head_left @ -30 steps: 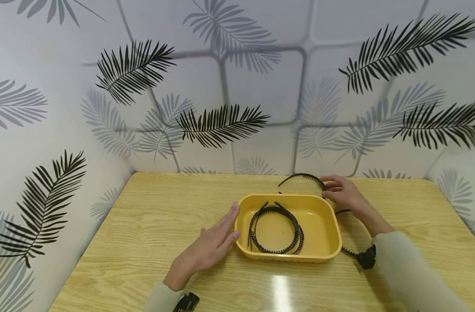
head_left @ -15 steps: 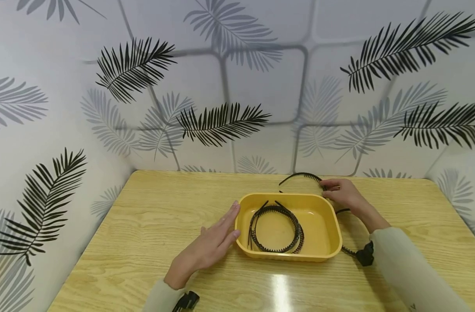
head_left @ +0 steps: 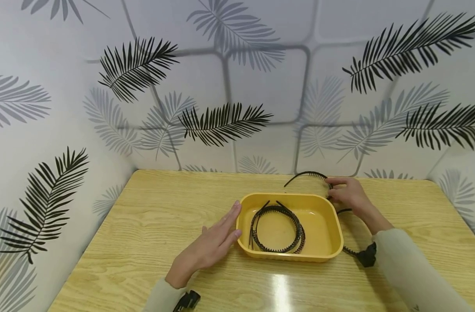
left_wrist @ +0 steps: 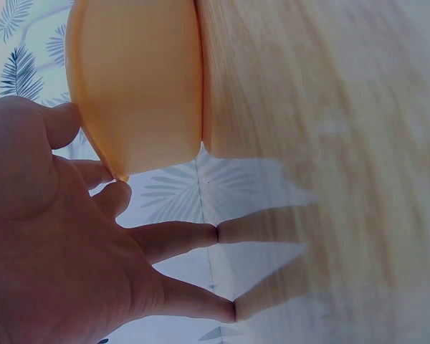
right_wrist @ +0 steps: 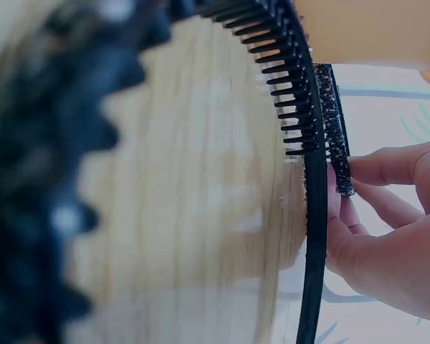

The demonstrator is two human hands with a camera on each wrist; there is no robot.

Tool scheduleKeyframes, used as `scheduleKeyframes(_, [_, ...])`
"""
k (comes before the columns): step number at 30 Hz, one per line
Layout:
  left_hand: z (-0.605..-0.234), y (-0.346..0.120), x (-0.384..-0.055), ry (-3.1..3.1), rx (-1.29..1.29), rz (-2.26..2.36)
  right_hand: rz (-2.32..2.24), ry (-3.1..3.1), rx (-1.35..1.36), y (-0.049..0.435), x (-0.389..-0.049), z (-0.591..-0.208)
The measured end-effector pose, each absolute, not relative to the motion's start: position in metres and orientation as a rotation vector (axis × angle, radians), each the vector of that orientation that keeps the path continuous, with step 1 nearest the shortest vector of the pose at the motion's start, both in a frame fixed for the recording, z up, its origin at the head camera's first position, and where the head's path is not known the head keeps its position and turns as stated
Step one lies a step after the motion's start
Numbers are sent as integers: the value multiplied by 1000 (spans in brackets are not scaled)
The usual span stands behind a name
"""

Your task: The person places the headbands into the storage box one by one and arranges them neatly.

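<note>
At the right end of the table's back, my right hand (head_left: 352,195) pinches a black toothed headband (head_left: 309,173) by one side of its arc, between thumb and fingers. Up close in the right wrist view, the pinched headband (right_wrist: 335,129) has a glittery surface. My left hand (head_left: 210,247) lies along the left end of a yellow plastic box (head_left: 288,257), fingers extended, thumb and fingertips at the rim. Several black headbands (head_left: 298,232) lie overlapping in a ring in the box's left half.
Another black headband (head_left: 349,251) lies right of the box, partly hidden under the right forearm; its teeth (right_wrist: 290,107) show large in the right wrist view. The wooden table (head_left: 175,195) meets a leaf-patterned wall (head_left: 260,86) behind and at the sides.
The right hand and the headband it pinches have shifted slightly to the right. The left hand and the box stay in place.
</note>
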State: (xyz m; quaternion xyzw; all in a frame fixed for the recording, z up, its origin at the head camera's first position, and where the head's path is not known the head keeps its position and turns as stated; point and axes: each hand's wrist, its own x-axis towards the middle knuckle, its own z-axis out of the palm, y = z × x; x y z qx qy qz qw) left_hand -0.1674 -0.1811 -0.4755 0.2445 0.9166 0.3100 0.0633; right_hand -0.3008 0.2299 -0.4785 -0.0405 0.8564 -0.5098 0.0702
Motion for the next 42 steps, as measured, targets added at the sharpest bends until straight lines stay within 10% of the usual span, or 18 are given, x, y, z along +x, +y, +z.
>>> scheduleKeyframes(42, [-478,-180,-168,2775,723,935,-2127,2391,-116,238,-269,-428])
